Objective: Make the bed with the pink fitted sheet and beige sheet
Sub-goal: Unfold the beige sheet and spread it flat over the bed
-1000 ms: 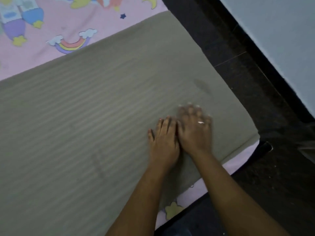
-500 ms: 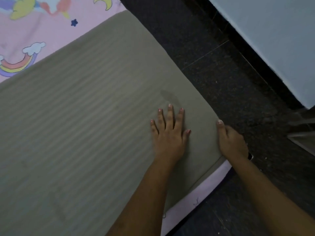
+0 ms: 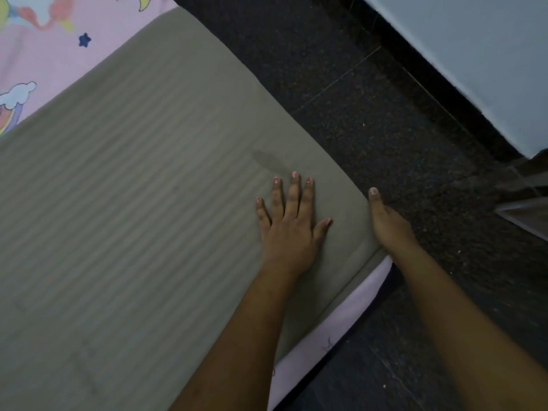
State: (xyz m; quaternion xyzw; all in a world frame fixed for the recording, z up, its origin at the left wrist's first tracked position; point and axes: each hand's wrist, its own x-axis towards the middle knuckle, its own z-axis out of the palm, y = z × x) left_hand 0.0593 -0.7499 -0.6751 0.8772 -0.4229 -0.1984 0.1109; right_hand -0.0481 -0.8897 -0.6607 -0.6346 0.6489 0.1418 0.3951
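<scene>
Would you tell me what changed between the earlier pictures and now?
The right hand moved rightward from beside the left hand to the edge of the beige sheet, fingers hidden over the side. The left hand stayed flat on the sheet; the pink fitted sheet is unchanged.

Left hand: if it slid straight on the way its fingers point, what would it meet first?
The left hand lies flat on the beige striped sheet. Ahead is only bare sheet, then its edge, with dark speckled floor beyond. The way looks free.
</scene>
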